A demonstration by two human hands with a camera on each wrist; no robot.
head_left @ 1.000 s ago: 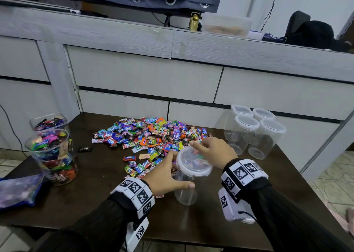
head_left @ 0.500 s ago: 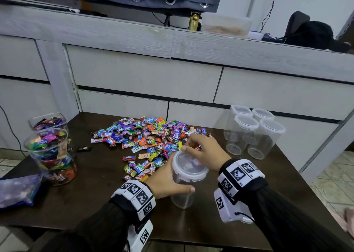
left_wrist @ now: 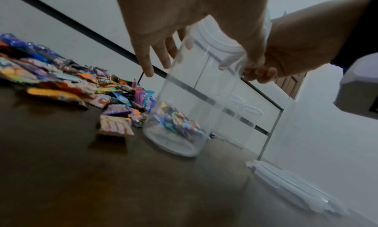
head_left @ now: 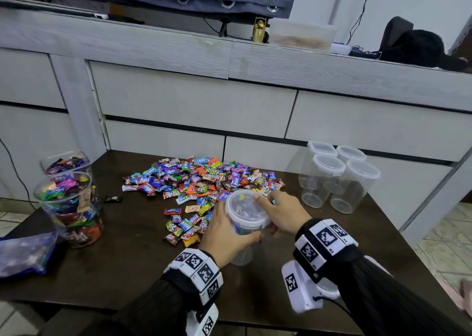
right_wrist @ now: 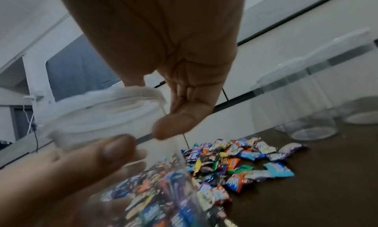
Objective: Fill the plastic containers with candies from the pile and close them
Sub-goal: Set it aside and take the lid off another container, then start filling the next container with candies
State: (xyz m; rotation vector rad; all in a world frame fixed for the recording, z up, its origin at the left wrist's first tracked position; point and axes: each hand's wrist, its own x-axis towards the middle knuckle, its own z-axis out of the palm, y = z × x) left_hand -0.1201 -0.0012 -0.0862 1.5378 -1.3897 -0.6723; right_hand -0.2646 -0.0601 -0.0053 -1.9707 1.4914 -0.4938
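A clear plastic container (head_left: 241, 257) with its white lid (head_left: 246, 209) on stands tilted on the dark table (head_left: 127, 266), at the near edge of the candy pile (head_left: 199, 180). My left hand (head_left: 224, 236) grips its body from the left, thumb across the front. My right hand (head_left: 281, 213) grips the lid's rim from the right. In the left wrist view the container (left_wrist: 194, 101) looks empty, with candies showing through it. In the right wrist view my right hand's fingers (right_wrist: 184, 104) curl over the lid (right_wrist: 102, 110).
Several empty lidded containers (head_left: 334, 180) stand at the back right. Two candy-filled containers (head_left: 69, 208) stand at the left edge, with a blue bag (head_left: 23, 254) in front of them. A white lid-like piece (left_wrist: 294, 186) lies on the table under my right wrist. Grey drawers (head_left: 194, 105) back the table.
Both hands shifted the container a little left toward the pile and tilted it. My right hand slid from the lid's far edge to its right rim.
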